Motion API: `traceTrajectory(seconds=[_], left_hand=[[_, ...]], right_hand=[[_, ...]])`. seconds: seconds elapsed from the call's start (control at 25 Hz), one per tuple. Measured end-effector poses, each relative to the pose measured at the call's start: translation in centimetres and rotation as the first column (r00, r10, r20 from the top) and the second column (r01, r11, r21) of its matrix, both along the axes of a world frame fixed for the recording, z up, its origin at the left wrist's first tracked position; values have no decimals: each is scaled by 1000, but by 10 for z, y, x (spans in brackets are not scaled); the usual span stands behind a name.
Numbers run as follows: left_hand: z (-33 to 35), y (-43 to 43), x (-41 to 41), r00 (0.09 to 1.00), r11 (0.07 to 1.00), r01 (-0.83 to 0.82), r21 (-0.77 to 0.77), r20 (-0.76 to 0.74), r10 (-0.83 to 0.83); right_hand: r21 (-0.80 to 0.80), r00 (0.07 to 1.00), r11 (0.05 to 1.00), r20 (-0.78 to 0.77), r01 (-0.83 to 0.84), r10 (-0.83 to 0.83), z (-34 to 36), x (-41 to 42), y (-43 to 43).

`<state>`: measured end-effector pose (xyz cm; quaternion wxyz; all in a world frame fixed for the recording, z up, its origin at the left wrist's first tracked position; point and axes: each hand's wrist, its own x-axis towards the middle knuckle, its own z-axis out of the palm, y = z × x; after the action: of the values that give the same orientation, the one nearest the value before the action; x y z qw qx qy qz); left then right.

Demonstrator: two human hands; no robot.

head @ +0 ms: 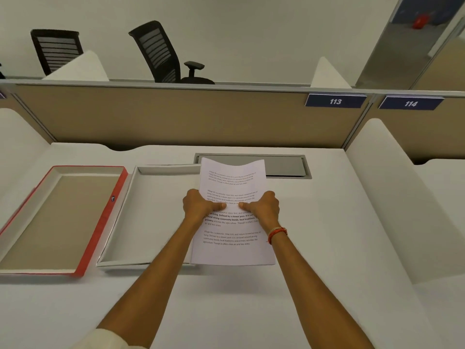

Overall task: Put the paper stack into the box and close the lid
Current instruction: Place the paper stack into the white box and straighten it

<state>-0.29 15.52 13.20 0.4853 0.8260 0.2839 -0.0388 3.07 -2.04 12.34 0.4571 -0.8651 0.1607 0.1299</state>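
Observation:
A white paper stack (232,250) with printed text hangs above the desk, overlapping the right edge of the open white box (141,215). My left hand (201,205) grips the stack's left edge and my right hand (264,206) grips its right edge, both thumbs lying on the top sheet. The box's inside is bare. Its red-edged lid (100,222) lies upside down to the left of the box, touching it.
The white desk (327,248) has a grey cable hatch (284,166) behind the paper. A beige partition (176,114) with signs 113 and 114 closes the back. White side dividers (392,185) stand right and left. Two black chairs (161,51) are beyond the partition.

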Motion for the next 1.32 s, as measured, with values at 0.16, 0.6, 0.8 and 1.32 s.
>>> traceTrajectory(seconds=[0.16,0.6,0.8,1.32], left_hand=[[-7,55,-6,1000,1000,-8,3,-18,8],[-25,200,-7,995,997,-75,15,-58,76],[-41,226,-1,998,998,-55,-13,-28,54],[-75,241,10,998,994,-62,-84,-11,62]], right_hand=[[-4,1000,1000,-7,-23,23,-9,-5,56],[8,993,993,12,-116,116,-28,-4,204],[14,987,987,27,-161,160,-35,4,228],[-32,964,967,-92,-254,250,-63,15,240]])
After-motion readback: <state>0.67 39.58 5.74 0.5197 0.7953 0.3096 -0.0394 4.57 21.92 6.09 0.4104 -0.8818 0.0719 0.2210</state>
